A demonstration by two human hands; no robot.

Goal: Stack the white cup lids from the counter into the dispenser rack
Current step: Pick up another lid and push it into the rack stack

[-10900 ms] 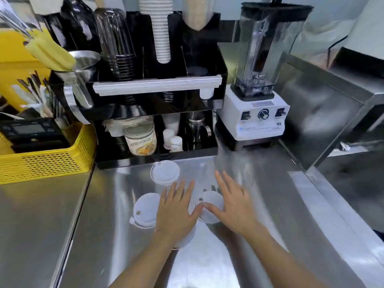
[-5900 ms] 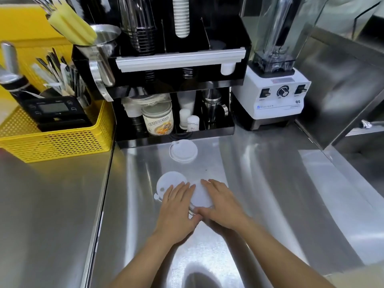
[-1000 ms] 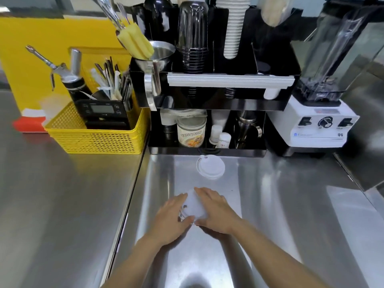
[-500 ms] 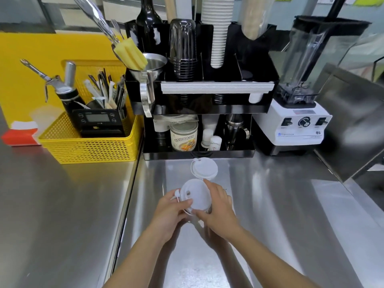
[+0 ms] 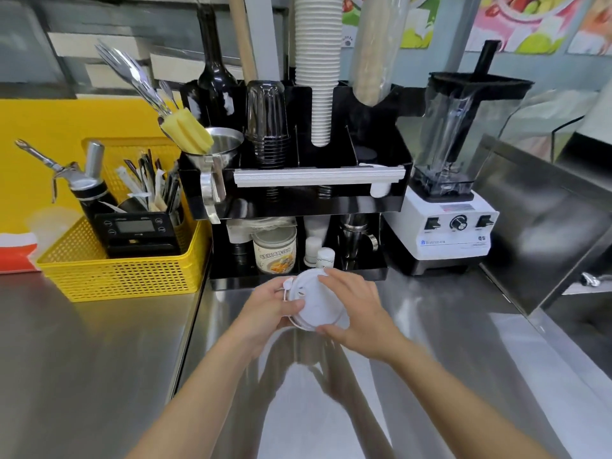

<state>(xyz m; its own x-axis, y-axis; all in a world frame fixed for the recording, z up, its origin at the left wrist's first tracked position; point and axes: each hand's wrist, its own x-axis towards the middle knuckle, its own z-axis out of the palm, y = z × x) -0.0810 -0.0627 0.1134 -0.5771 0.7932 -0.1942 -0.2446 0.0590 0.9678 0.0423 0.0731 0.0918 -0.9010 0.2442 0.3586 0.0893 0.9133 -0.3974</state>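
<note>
While its flat top tilts toward the camera, the round white plastic lid stack (image 5: 313,301) sits gripped between left hand (image 5: 265,308) and right hand (image 5: 357,313) fingers.

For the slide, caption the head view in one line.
Both hands, left and right, hold stacked white lids above the steel counter, before the black dispenser rack.

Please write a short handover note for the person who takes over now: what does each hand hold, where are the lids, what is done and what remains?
Left hand: grips the left edge of the stack of white lids, fingers curled under.
Right hand: holds the stack's right side, fingers over the top.
Lids: gathered in one stack, lifted above the steel counter, just in front of the black dispenser rack. No loose lid is visible on the counter.
Done: lids collected.
Left: put the stack into the rack.
</note>
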